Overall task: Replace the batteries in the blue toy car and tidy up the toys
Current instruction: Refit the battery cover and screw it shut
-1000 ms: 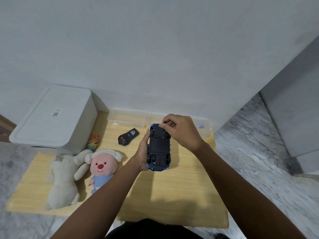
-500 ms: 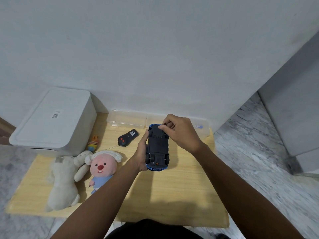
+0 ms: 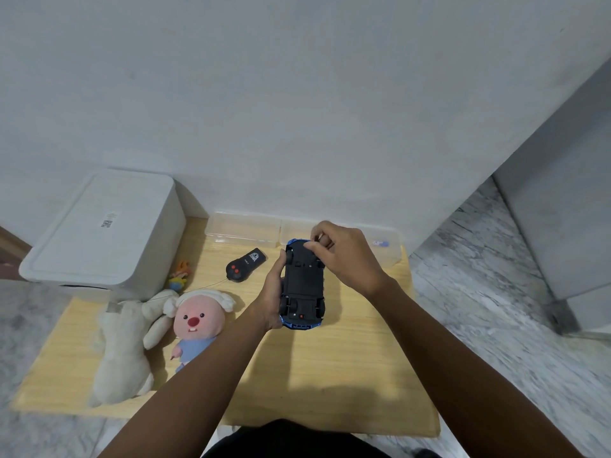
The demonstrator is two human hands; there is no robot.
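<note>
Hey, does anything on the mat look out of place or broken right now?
Nothing looks broken. The blue toy car is upside down, held by the left hand, with the right hand at its far end. Two plush toys lie loose on the mat.

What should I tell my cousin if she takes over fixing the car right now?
Left hand: grip on the side of the blue toy car, held upside down above the wooden mat.
Right hand: fingertips pinching at the car's far end, on its underside.
Remote lies on the mat, left of the car. White bunny and pink plush lie near the white bin, whose lid is shut. Clear boxes sit by the wall.
Done: car picked up and flipped.
Left: open the battery cover, swap batteries, close it, put the toys away. No batteries visible.
</note>
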